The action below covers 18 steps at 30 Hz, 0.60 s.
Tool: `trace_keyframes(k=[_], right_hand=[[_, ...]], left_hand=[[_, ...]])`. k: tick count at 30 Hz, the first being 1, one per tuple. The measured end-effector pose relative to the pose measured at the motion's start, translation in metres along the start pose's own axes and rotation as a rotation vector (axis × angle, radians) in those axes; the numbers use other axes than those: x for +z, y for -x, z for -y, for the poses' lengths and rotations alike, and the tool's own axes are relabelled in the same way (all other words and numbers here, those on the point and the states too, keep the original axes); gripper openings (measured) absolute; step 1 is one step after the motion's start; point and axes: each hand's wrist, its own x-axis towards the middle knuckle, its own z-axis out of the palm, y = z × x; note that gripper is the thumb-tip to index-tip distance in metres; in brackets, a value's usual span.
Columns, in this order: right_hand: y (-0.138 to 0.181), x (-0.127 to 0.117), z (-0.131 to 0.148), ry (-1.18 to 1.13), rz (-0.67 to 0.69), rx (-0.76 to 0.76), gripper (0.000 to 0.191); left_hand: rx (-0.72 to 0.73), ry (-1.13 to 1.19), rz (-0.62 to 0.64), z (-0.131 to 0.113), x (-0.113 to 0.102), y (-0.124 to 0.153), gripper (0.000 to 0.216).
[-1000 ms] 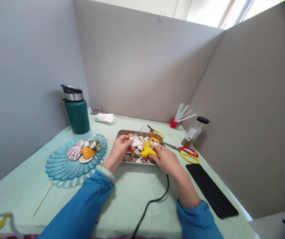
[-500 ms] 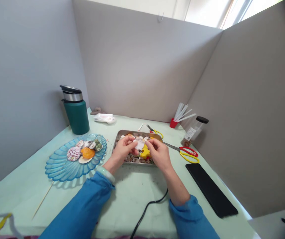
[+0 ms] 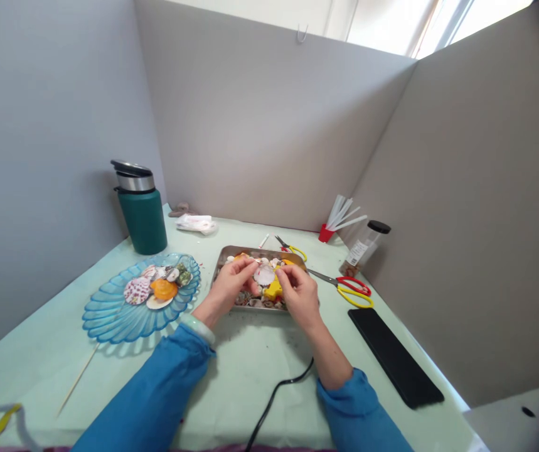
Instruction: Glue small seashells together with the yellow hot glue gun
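Both of my hands are over a metal tray [image 3: 223, 255] filled with several small shells. My left hand [image 3: 229, 286] and my right hand [image 3: 296, 290] pinch a pale fan-shaped shell [image 3: 265, 275] between their fingertips, just above the tray. A yellow glue gun [image 3: 275, 289] lies in the tray under my right hand, and its black cord [image 3: 273, 397] runs toward me across the table.
A blue glass plate [image 3: 109, 312] with several larger shells sits at the left, a green flask [image 3: 142, 210] behind it. Red-and-yellow scissors [image 3: 350, 290], a black phone [image 3: 395, 356], a jar [image 3: 364, 247] and a red cup of sticks [image 3: 336, 221] lie to the right. A wooden skewer [image 3: 76, 380] lies near left.
My right hand let go of the yellow glue gun, left it in the tray, and came up to the pale shell that my left hand was holding.
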Motion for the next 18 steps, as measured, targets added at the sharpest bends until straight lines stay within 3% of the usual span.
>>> trace_keyframes(k=[18], right_hand=[[0.0049, 0.0025, 0.0018, 0.062, -0.08, -0.165, 0.015]], left_hand=[[0.015, 0.011, 0.042, -0.006, 0.0027, 0.0045, 0.028]])
